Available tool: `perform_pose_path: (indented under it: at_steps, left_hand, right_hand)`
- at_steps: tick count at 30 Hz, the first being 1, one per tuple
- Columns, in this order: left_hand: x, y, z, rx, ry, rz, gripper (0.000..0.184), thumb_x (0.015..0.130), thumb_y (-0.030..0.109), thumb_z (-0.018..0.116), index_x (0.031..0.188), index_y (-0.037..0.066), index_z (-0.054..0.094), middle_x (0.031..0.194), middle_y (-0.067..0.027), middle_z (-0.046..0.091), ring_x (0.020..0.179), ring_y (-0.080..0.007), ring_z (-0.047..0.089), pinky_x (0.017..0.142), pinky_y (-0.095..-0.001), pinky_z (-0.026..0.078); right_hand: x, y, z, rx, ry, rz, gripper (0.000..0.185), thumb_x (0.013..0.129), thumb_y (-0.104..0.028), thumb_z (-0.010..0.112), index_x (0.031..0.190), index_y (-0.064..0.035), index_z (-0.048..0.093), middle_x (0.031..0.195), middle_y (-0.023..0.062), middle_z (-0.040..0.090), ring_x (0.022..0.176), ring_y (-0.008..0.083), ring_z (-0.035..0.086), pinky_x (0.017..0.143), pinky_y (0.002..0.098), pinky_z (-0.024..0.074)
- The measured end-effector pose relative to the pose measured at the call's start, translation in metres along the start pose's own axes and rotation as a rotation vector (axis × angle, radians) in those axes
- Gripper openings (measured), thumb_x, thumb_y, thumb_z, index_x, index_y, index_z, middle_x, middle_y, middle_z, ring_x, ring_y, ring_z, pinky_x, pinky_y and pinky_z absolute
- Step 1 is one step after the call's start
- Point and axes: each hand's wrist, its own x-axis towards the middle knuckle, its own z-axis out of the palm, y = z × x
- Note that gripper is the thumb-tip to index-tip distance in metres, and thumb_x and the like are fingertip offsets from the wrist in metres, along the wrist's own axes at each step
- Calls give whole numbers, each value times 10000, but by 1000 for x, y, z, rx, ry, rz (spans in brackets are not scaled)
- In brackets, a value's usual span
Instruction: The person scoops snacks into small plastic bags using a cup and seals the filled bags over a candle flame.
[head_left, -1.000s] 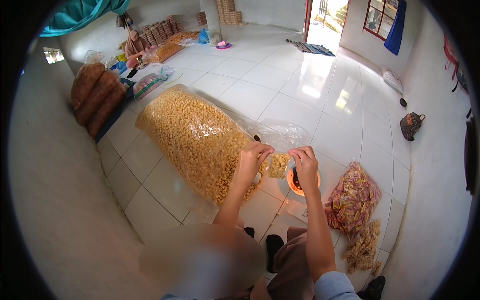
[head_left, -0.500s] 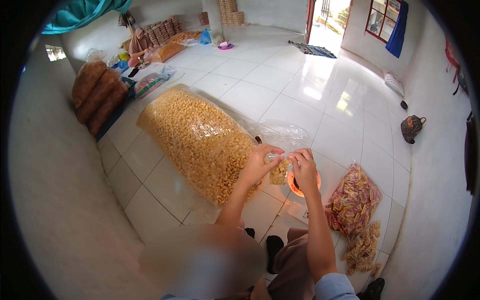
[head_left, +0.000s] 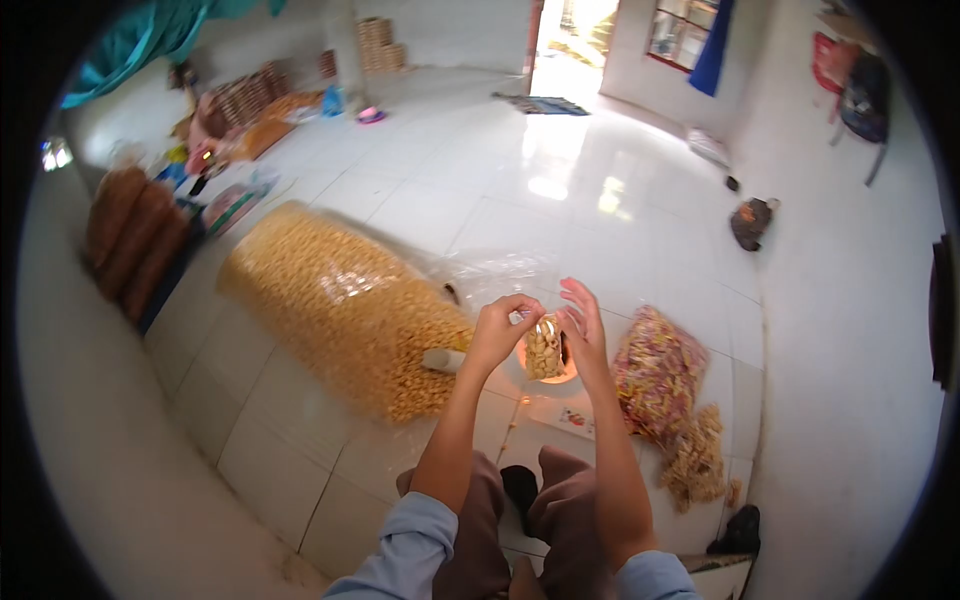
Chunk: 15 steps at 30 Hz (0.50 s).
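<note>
A small clear plastic bag of puffed yellow snacks [head_left: 544,354] hangs upright between my hands. My left hand [head_left: 502,328] pinches its top edge with thumb and fingertips. On the other side, my right hand [head_left: 586,322] has its fingers stretched up and apart, the thumb close against the bag's upper corner. Just behind and below the bag is a round dish with an orange glow [head_left: 568,374], partly hidden by it. To the left lies a large clear sack of the same snacks [head_left: 345,300], with a pale scoop-like object [head_left: 442,360] at its near end.
At right lie a bag of small red-and-yellow packets [head_left: 655,370] and a cluster of filled clear bags [head_left: 695,460]. A printed card [head_left: 572,418] is on the tiles in front of me. Brown sacks [head_left: 135,235] lean at far left; a dark bag [head_left: 752,222] sits by the right wall.
My right hand's fingers have gone from a pinch at the bag's top to stretched and spread. The small bag now hangs before the glowing dish. My view has shifted right; the pale scoop-like object now shows.
</note>
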Motion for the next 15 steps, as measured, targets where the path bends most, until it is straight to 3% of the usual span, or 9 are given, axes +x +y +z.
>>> perform_pose_path:
  at_steps: [1, 2, 5, 6, 10, 15]
  left_hand:
    - [1, 6, 13, -22, -34, 23, 132, 758, 121, 611, 826, 9, 626, 776, -98, 627, 720, -166, 577, 672, -274, 445]
    - [2, 12, 25, -87, -85, -1, 141, 773, 119, 602, 840, -3, 621, 778, -73, 619, 727, -136, 559, 691, -262, 439]
    - [-2, 29, 59, -176, -186, -4, 136, 794, 110, 585, 845, -13, 613, 767, -42, 604, 727, -88, 535, 681, -235, 432]
    - [-7, 32, 70, -223, -212, -46, 128, 792, 103, 583, 840, -13, 611, 757, -36, 602, 716, -81, 532, 660, -226, 430]
    - [-18, 22, 98, -227, -227, -35, 124, 774, 119, 593, 829, 12, 620, 757, -57, 625, 681, -105, 551, 617, -235, 430]
    - [-16, -1, 103, -104, -208, -64, 150, 780, 150, 605, 829, 8, 619, 723, -66, 626, 625, -104, 563, 573, -233, 446]
  right_hand:
    - [-6, -7, -10, 125, -1, 64, 344, 836, -100, 528, 1166, -40, 452, 1209, 83, 454, 1037, 145, 457, 905, 265, 342]
    - [-12, -14, -19, 203, 30, 126, 275, 844, -100, 522, 1107, -25, 487, 1105, 69, 520, 982, 122, 479, 864, 249, 362]
    - [-36, -13, -53, 93, 162, 208, 198, 852, -104, 518, 1029, -14, 516, 971, 43, 561, 906, 96, 499, 804, 229, 383]
    - [-41, -13, -60, 86, 283, 106, 172, 839, -112, 547, 967, 2, 525, 884, 39, 566, 829, 91, 526, 748, 215, 413]
    - [-57, -10, -94, 218, 321, 321, 165, 814, -103, 576, 927, 11, 539, 853, 40, 556, 802, 95, 526, 746, 222, 422]
    - [-52, 27, -98, 351, 281, 398, 155, 812, -107, 575, 901, 17, 551, 838, 41, 559, 772, 95, 534, 722, 231, 446]
